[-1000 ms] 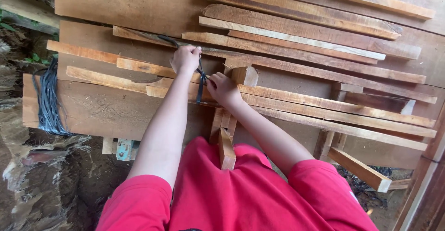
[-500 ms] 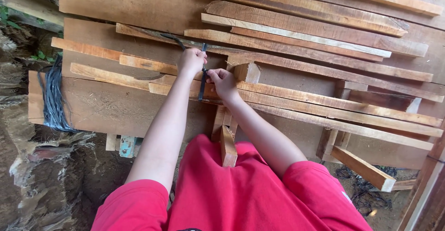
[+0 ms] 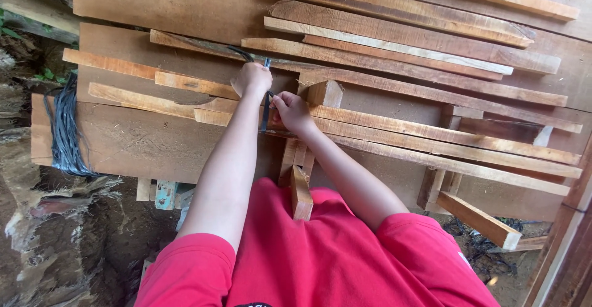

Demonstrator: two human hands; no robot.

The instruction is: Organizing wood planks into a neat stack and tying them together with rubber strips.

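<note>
A bunch of dark blue-grey strings (image 3: 63, 128) hangs over the left end of a big flat board (image 3: 142, 143). Long thin wood strips (image 3: 394, 42) lie in a pile farther back. A short wood block (image 3: 480, 221) sticks out at the lower right, over dirt ground (image 3: 74, 245).

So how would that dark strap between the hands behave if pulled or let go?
The dark strap looks thin and floppy: it runs between the left hand and right hand and hangs loose below. Probably light. Likely slippery if plastic, which the view can't settle.
</note>
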